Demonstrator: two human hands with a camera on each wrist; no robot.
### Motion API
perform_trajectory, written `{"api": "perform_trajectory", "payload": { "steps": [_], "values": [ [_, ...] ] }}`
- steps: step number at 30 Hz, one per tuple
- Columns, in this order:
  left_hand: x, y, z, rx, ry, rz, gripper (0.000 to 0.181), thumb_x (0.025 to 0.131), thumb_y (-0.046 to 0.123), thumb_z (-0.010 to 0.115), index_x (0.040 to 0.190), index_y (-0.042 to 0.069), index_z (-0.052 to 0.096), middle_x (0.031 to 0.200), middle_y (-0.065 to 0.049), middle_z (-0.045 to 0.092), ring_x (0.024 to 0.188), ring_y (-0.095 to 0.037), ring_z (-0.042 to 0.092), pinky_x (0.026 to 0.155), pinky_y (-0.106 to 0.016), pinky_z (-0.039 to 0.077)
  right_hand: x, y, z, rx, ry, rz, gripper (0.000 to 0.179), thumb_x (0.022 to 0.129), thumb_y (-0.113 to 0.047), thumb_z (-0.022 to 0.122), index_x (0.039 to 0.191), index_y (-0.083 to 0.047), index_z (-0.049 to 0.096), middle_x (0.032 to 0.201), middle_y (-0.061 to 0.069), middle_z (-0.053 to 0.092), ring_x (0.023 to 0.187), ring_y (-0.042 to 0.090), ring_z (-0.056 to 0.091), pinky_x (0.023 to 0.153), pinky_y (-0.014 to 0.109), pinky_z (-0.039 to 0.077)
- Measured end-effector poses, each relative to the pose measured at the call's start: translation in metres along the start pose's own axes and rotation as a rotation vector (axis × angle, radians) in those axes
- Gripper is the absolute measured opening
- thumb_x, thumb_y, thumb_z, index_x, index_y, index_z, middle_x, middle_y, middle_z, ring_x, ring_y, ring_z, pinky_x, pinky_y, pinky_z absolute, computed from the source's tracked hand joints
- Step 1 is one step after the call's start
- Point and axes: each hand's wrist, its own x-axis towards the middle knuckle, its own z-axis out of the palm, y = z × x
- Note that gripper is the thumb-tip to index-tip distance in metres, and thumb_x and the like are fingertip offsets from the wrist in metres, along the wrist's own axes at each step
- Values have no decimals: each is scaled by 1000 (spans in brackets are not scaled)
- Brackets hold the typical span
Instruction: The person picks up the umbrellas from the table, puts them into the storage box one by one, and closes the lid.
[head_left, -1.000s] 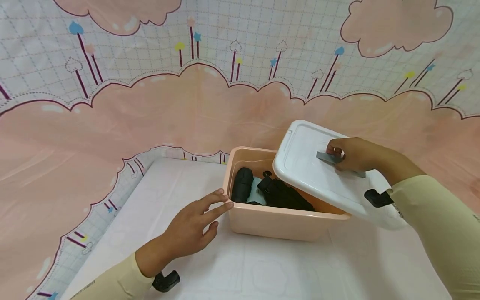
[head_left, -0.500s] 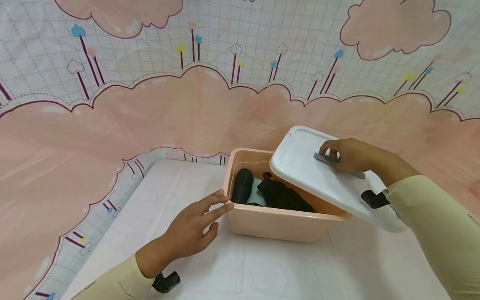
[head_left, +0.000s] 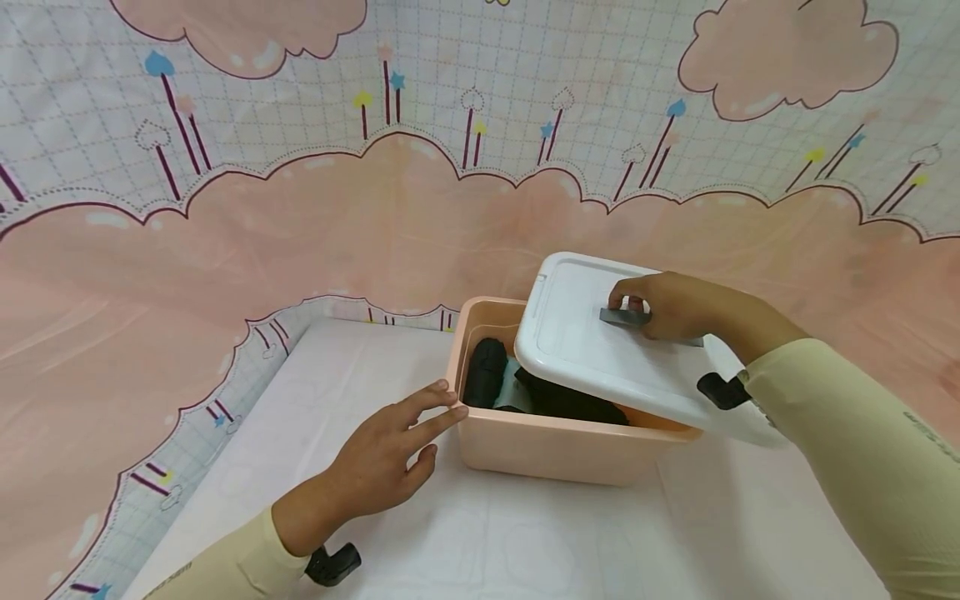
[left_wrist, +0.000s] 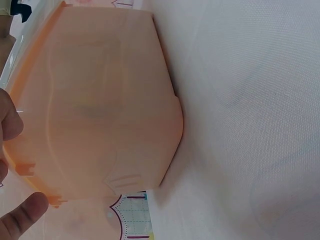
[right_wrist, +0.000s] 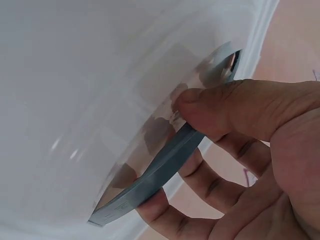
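A peach plastic storage box (head_left: 547, 446) stands on the white surface. Inside its left part lie a dark rolled bundle (head_left: 485, 372), a pale blue item (head_left: 513, 387) and a black fabric-like item (head_left: 573, 402). Tilted over the box's right side is a white lid (head_left: 573, 317), covering part of the opening. My right hand (head_left: 671, 307) grips the lid's grey handle (right_wrist: 160, 167), thumb and fingers curled round it in the right wrist view. With fingers extended, my left hand (head_left: 386, 450) touches the box's near left corner.
White cloth (head_left: 525, 542) spreads under the box and in front of it. Behind rises a patterned backdrop (head_left: 420, 225) with clouds, close to the box's far side. Black wrist camera mounts (head_left: 332, 565) sit on both sleeves.
The lid, held in my right hand, has moved left over the box and slightly down at its far edge. More of the black item is covered. My left hand stays put.
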Motion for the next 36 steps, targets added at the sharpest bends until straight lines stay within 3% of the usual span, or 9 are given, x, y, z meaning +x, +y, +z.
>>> {"api": "perform_trajectory", "payload": {
  "steps": [8, 19, 30, 36],
  "values": [
    [0, -1, 1, -3, 15, 14, 57, 89, 11, 70, 144, 19, 60, 149, -2, 49, 145, -18, 40, 90, -38, 56, 9, -16, 1, -12, -5, -54, 48, 81, 7, 62, 123, -17, 65, 107, 7, 64, 94, 26, 57, 84, 43, 46],
    [0, 1, 1, -2, 23, 11, 59, 87, 9, 71, 144, 18, 60, 150, -2, 48, 145, -18, 40, 91, -38, 55, 23, -34, 5, -6, -35, -39, 47, 84, 6, 62, 123, -20, 65, 110, 7, 65, 96, 26, 57, 88, 44, 46],
    [-2, -3, 1, -5, 54, 64, 60, 87, 7, 69, 145, 16, 59, 151, -4, 48, 145, -19, 41, 84, -38, 55, 35, -48, 12, 23, -70, -53, 48, 85, 8, 60, 124, -19, 65, 112, 8, 64, 101, 27, 57, 91, 44, 46],
    [-4, -2, 2, -11, 54, 72, 62, 85, 7, 71, 146, 15, 58, 153, -2, 46, 145, -20, 40, 88, -38, 54, 41, -55, 18, 32, -82, -75, 48, 84, 8, 60, 123, -20, 65, 112, 7, 63, 102, 26, 56, 90, 41, 45]
  ]
}}
